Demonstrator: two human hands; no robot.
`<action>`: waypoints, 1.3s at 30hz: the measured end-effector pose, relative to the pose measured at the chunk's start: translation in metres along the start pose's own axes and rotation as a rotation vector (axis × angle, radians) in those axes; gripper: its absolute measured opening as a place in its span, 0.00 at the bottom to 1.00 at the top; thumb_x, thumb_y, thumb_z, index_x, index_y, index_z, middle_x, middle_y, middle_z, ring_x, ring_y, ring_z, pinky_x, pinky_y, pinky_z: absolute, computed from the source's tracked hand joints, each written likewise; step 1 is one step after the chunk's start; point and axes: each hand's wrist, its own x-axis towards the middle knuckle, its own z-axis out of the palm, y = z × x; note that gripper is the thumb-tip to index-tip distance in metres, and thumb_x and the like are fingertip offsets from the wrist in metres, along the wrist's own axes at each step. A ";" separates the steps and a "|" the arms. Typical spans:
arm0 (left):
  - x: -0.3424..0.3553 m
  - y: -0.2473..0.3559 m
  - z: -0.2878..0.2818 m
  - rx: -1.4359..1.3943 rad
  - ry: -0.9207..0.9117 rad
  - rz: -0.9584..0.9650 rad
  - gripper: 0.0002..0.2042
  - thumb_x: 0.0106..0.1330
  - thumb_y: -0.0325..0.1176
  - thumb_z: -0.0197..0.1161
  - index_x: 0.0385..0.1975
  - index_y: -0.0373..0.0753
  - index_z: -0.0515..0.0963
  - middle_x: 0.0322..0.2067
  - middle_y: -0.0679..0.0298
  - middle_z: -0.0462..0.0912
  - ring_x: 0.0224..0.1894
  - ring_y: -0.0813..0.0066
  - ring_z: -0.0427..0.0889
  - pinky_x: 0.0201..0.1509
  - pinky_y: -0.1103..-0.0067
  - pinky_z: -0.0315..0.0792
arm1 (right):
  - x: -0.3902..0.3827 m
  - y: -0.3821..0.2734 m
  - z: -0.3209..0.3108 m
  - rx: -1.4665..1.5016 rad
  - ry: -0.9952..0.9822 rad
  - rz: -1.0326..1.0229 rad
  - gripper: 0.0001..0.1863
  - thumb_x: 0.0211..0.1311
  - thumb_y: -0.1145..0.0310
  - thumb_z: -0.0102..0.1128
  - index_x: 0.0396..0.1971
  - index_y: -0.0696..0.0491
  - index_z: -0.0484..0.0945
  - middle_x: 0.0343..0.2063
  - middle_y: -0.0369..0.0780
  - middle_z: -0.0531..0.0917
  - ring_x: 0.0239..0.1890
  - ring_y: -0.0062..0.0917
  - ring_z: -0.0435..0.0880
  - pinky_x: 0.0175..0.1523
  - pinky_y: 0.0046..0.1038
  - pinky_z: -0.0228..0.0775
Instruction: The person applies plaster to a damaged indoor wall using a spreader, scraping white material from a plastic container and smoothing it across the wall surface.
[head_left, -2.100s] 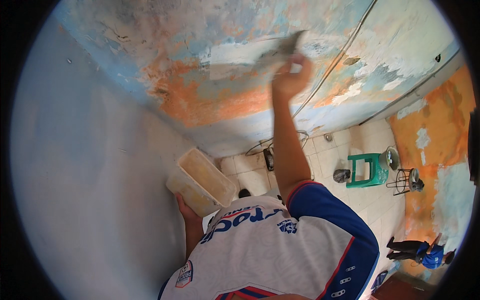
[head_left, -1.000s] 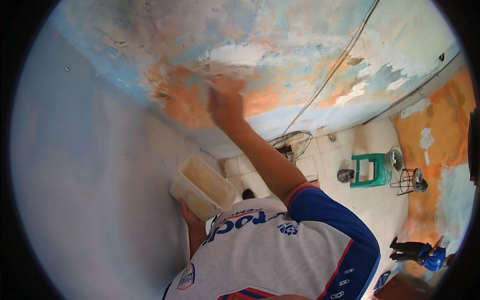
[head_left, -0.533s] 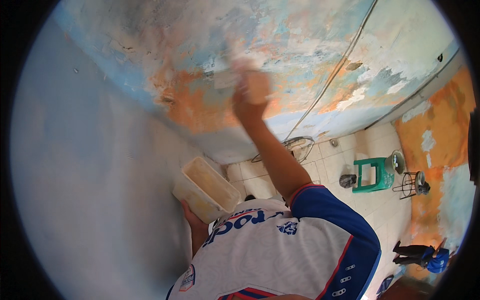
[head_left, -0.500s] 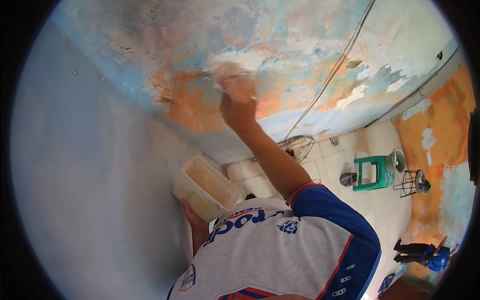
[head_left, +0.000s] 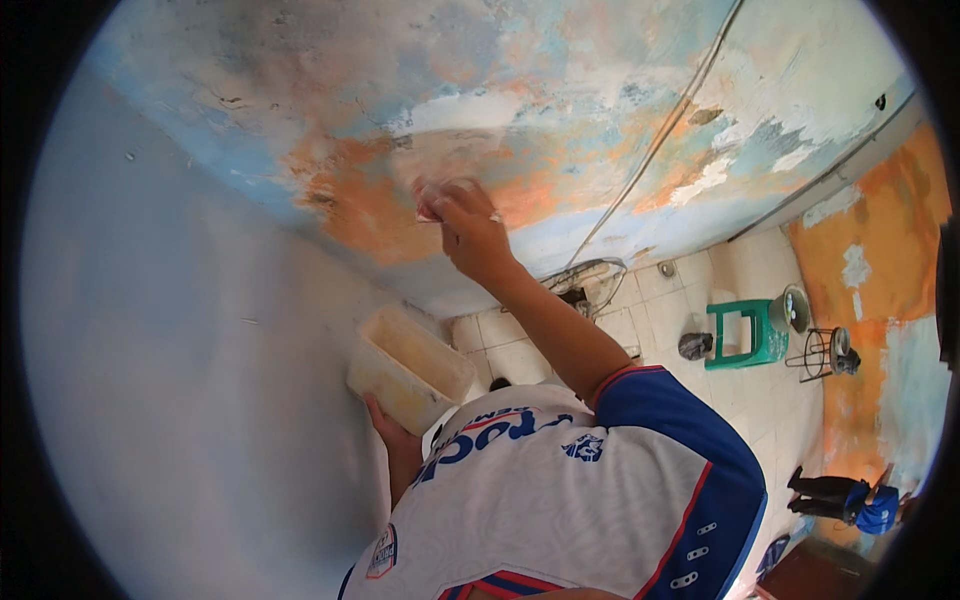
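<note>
My right hand (head_left: 470, 230) is raised to a patchy blue, white and orange wall (head_left: 620, 150), its fingers closed round a blurred flat scraper (head_left: 430, 195) with a reddish part at the grip. The blade is on or very near the wall, below a whitish patch (head_left: 455, 110); whether it touches is unclear. Low at the left, my left hand (head_left: 385, 422) grips a pale, paint-stained rectangular plastic tub (head_left: 395, 390), smeared inside, beside the smooth bluish-grey side wall (head_left: 180, 380).
A cable (head_left: 650, 150) runs diagonally down the wall to coiled wire (head_left: 600, 275). On the tiled floor (head_left: 660, 310) stand a green stool (head_left: 750, 350), a bucket (head_left: 790, 310), a metal stand (head_left: 815, 355) and a dark bundle (head_left: 695, 346). A person in blue (head_left: 875, 510) stands by the orange wall.
My right hand with the scraper swept from higher right toward the left, then shifted about the whitish patch, ending slightly lower. My left hand and the tub have barely moved.
</note>
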 end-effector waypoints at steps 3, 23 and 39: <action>-0.001 0.003 0.036 0.078 0.081 0.040 0.35 0.75 0.63 0.40 0.73 0.43 0.57 0.70 0.56 0.63 0.70 0.53 0.65 0.71 0.59 0.63 | -0.022 0.023 -0.025 -0.063 0.083 0.199 0.09 0.63 0.82 0.57 0.40 0.56 0.82 0.36 0.42 0.84 0.39 0.31 0.83 0.45 0.32 0.76; 0.016 0.000 0.030 0.182 0.001 0.106 0.34 0.77 0.60 0.39 0.73 0.42 0.56 0.70 0.57 0.63 0.70 0.55 0.64 0.72 0.61 0.63 | 0.021 0.081 -0.161 -0.140 0.759 0.553 0.07 0.68 0.79 0.52 0.41 0.57 0.78 0.37 0.41 0.84 0.35 0.24 0.83 0.41 0.30 0.76; 0.001 -0.015 0.025 0.188 0.006 0.063 0.34 0.76 0.61 0.40 0.73 0.44 0.56 0.71 0.59 0.63 0.71 0.56 0.63 0.72 0.60 0.62 | 0.023 0.119 -0.190 -0.685 0.763 0.237 0.13 0.71 0.75 0.52 0.51 0.62 0.78 0.34 0.45 0.84 0.34 0.35 0.82 0.41 0.31 0.75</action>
